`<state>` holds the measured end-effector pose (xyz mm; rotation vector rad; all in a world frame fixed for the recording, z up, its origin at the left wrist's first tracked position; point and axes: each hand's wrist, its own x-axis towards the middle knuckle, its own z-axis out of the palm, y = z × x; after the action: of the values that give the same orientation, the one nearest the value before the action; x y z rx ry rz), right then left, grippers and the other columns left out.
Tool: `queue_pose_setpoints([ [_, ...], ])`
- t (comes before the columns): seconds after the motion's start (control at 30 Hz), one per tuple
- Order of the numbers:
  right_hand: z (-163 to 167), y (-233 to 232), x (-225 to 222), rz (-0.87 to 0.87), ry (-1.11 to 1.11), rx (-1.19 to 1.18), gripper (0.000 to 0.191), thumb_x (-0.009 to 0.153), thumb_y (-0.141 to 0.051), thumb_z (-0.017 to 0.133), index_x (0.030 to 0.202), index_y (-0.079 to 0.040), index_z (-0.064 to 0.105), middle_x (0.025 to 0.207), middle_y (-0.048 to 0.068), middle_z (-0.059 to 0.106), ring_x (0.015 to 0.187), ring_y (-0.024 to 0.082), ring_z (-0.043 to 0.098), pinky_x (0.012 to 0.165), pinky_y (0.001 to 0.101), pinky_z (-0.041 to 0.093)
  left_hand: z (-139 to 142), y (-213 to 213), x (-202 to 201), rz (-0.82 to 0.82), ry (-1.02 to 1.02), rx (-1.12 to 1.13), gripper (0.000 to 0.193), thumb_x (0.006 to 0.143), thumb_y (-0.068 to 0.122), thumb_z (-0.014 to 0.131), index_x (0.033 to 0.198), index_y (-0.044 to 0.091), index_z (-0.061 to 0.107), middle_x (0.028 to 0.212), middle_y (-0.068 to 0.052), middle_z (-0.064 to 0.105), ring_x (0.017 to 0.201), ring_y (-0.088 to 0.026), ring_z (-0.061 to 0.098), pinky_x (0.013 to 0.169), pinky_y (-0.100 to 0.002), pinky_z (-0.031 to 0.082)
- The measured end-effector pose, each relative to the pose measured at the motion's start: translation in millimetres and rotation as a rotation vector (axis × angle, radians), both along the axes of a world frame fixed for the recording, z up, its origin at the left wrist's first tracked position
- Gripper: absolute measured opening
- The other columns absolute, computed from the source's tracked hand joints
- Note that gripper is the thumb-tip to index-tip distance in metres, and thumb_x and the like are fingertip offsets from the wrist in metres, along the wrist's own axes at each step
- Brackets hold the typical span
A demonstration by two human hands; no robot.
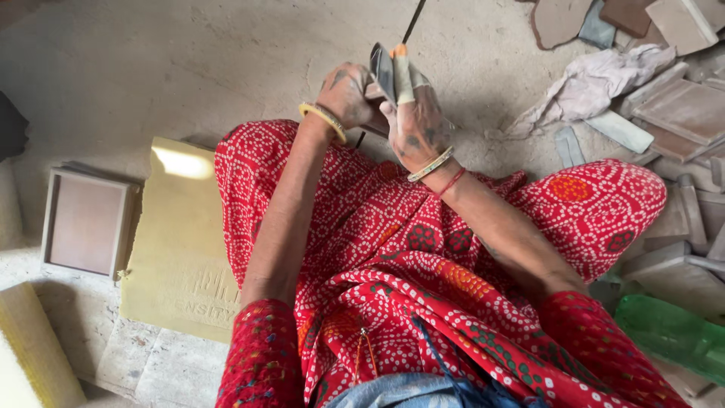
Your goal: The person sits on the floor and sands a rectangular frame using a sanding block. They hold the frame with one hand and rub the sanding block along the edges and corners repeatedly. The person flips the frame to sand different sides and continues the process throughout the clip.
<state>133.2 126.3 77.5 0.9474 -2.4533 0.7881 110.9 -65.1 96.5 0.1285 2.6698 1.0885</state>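
Head view, looking straight down at my lap. Sitting on the dusty floor, red dotted cloth over my knees.

Both hands up front, close together, touching. Left hand: fingers curled shut around the near end of a small grey tile piece. Right hand: fingers closed on the same piece from the other side, one wrapped finger laid up along it, orange tip showing at the top. Piece stands roughly upright between the hands, above the floor, just ahead of my knees. Both hands smeared with dark marks.

Thin dark rod runs from the top edge down behind the hands; a short bit shows again below them. Can't tell which hand holds it, or whether either does.

Bangles: yellow one on left wrist, pale one plus red thread on right wrist.

Left of me: tan foam slab flat on the floor, touching my leg. Square tile with raised pale border just beyond it. Yellow sponge block at the bottom left corner.

Right of me: heap of grey-brown tiles, stacked and leaning, whitish rag draped on the pile. Green plastic bottle lying near my right knee.
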Motion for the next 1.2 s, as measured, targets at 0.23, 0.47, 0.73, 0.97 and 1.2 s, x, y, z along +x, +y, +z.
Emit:
queue_pose_setpoints([
  [0.23,20.1,9.6,3.8,0.023,-0.129,0.084,0.077,0.095,-0.011,0.069,0.158,0.003,0.028,0.14,0.027,0.053,0.118,0.043,0.058,0.098,0.0516,0.05,-0.7,-27.0,3.5,-0.061,0.123,0.239,0.025,0.066,0.01,0.088,0.088,0.012,0.077,0.082,-0.008,0.075,0.074,-0.018,0.071,0.076,-0.034,0.056],
  [0.47,25.7,-15.4,2.1,0.132,0.005,0.113,0.066,0.106,-0.019,0.065,0.157,0.005,0.03,0.141,0.026,0.053,0.113,0.037,0.058,0.1,0.0509,0.05,-40.7,-19.2,-1.1,-0.304,0.421,-0.05,0.031,0.068,0.026,0.093,0.089,0.01,0.076,0.087,-0.005,0.075,0.082,-0.022,0.069,0.082,-0.042,0.054],
  [0.73,33.1,-14.6,7.5,0.09,-0.059,0.195,0.064,0.099,-0.023,0.064,0.149,0.009,0.041,0.135,0.026,0.052,0.111,0.04,0.057,0.095,0.0501,0.05,-42.7,-43.3,5.1,-0.097,-0.059,0.517,0.021,0.076,0.022,0.085,0.093,0.012,0.077,0.09,-0.003,0.08,0.079,-0.018,0.075,0.076,-0.033,0.064],
  [0.97,28.3,-43.1,3.2,0.161,0.063,0.075,0.062,0.107,-0.028,0.062,0.152,0.007,0.038,0.141,0.025,0.051,0.117,0.037,0.056,0.106,0.0519,0.05,-59.2,-34.9,12.2,-0.006,-0.051,0.318,0.028,0.073,0.013,0.087,0.097,0.008,0.073,0.091,-0.008,0.075,0.075,-0.018,0.071,0.068,-0.033,0.061],
  [1.2,15.4,12.8,6.6,0.077,-0.079,0.224,0.07,0.096,-0.027,0.063,0.152,0.01,0.041,0.137,0.026,0.054,0.116,0.04,0.057,0.1,0.0496,0.049,-24.7,-45.2,16.8,-0.001,-0.08,0.609,0.022,0.072,0.007,0.084,0.092,0.012,0.079,0.09,-0.002,0.079,0.075,-0.013,0.075,0.069,-0.029,0.064],
])
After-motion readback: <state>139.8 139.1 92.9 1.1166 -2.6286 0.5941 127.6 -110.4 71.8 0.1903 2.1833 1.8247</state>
